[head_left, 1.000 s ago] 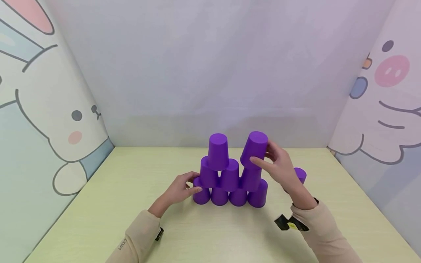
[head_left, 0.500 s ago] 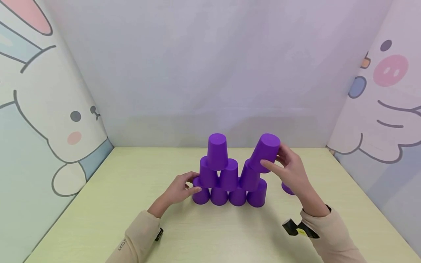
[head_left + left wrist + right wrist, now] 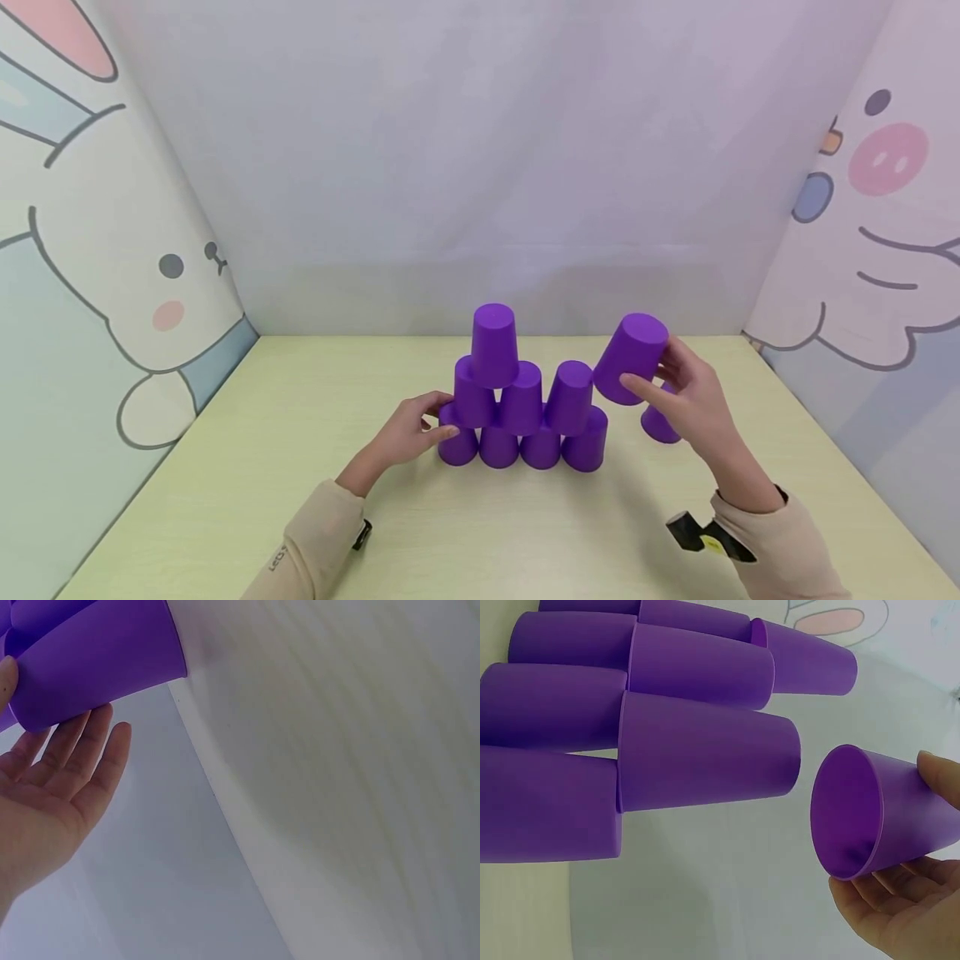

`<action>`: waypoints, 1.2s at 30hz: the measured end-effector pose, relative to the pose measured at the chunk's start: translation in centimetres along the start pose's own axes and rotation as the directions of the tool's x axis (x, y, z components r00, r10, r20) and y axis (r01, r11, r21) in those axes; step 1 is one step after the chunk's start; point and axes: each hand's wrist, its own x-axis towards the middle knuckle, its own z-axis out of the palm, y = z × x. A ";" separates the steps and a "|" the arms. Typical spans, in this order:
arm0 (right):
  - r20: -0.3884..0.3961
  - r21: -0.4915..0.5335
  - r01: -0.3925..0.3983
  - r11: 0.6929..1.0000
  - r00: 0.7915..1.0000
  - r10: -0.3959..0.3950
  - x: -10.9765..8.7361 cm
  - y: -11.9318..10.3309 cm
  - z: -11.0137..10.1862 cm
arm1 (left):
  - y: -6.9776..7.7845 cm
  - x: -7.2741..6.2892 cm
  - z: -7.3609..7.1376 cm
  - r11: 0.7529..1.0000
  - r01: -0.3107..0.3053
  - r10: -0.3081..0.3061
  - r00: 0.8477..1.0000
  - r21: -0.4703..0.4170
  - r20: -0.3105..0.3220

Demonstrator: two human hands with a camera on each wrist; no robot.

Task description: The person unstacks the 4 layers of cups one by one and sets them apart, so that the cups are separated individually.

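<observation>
Purple cups stand upside down in tiers in the head view. Several make up the bottom row, with the leftmost bottom cup (image 3: 457, 450) beside my left hand (image 3: 408, 429). That hand's fairly straight fingers (image 3: 90, 746) touch one side of the cup, and its thumb lies on the other. A middle-row cup (image 3: 570, 398) sits at the right of its tier, and a top cup (image 3: 495, 346) rests over the two left ones. My right hand (image 3: 690, 400) holds a purple cup (image 3: 632, 358) in the air, tilted, its mouth toward the lower left, apart from the stack.
Another purple cup (image 3: 660, 425) stands on the table behind my right hand, partly covered by it. The pale wooden table (image 3: 487, 533) is bounded by a grey back wall (image 3: 480, 167) and side panels with cartoon animals.
My right hand has moved right and slightly down with its cup, away from the right middle-row cup, which now shows whole. My left hand has kept its place.
</observation>
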 end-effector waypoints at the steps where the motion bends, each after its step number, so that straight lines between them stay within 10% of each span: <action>1: -0.002 -0.003 -0.003 1.000 1.000 0.003 -0.1 0.0 -0.1 | 0.0 0.0 0.0 1.000 0.002 -0.002 1.000 0.000 0.000; 36: -0.079 -0.101 -0.171 0.980 0.983 0.163 -4.7 4.8 -3.7 | 0.1 -0.1 0.0 1.000 0.007 -0.007 1.000 -0.029 0.008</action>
